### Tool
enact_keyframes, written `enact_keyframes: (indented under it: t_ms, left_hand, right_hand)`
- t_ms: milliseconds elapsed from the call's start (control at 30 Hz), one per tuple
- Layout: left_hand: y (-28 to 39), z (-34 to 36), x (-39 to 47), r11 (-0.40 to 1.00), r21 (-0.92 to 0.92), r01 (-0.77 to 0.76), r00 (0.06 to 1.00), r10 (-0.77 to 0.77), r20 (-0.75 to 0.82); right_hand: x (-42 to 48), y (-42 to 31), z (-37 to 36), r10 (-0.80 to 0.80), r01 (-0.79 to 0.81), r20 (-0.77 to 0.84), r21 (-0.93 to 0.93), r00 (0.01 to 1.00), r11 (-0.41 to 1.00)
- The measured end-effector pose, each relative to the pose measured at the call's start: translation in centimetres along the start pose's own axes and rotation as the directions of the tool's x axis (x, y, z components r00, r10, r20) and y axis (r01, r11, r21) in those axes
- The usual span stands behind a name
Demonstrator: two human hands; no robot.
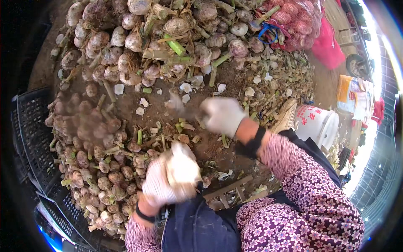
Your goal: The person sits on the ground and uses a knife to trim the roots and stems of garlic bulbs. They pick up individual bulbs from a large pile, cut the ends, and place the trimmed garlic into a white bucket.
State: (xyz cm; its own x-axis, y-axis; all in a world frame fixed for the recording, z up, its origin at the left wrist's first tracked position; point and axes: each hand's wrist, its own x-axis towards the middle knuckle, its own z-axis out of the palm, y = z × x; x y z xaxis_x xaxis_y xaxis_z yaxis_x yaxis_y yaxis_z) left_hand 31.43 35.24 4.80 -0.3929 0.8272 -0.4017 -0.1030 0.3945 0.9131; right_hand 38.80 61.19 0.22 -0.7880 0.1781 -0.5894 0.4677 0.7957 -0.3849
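Note:
My left hand (pixel 170 178), in a pale knit glove, is above my dark-clad knee beside the lower heap of garlic bulbs (pixel 118 178). A cream-white, overexposed shape fills its front; whether that is a bulb or part of the glove I cannot tell. My right hand (pixel 223 116), in a white glove, is curled over the bare soil (pixel 167 121) between two garlic heaps. A narrow dark tool (pixel 190 112), perhaps a knife, juts leftward from its fingers, smeared by motion. Near the tool's far end is a whitish blur (pixel 174 102). Bulbs with long stalks form the upper heap (pixel 126 44).
Black plastic crates (pixel 37 126) line the left side. At upper right are a red mesh sack of bulbs (pixel 292 22), a white bucket (pixel 316 124) and a cart wheel (pixel 357 64). Trimmed stalks and skins (pixel 277 75) litter the ground. A wooden frame (pixel 229 187) is near my legs.

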Motion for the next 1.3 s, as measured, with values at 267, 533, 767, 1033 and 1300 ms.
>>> enact_keyframes:
  t_ms: [267,533,767,1033,1300]
  left_hand:
    - [1.0,-0.5,1.5,0.946,0.226,-0.232,0.972,0.236,0.008]
    - [0.7,0.7,1.1,0.535,0.734,-0.419,0.875,0.455,0.167]
    - [1.5,-13.2,-19.2,0.439,0.892,0.106,0.961,0.186,-0.206]
    - [5.0,-3.7,-2.9,0.804,0.126,0.581,0.715,-0.43,-0.55]
    - [-3.4,-0.5,5.1,0.991,-0.112,0.076,0.966,-0.101,-0.236]
  right_hand:
    - [-2.1,-0.1,-3.4,0.014,-0.036,0.084,0.264,0.996,0.964]
    - [-2.8,-0.1,0.3,-0.2,0.087,0.312,0.343,0.929,0.935]
    - [-1.2,5.8,-4.8,0.495,-0.274,-0.271,0.575,0.825,0.771]
    - [4.7,6.0,-8.9,0.32,-0.127,-0.607,0.339,0.728,0.932]
    - [-1.6,-8.3,0.5,-0.202,0.456,-0.575,0.34,0.793,0.822]
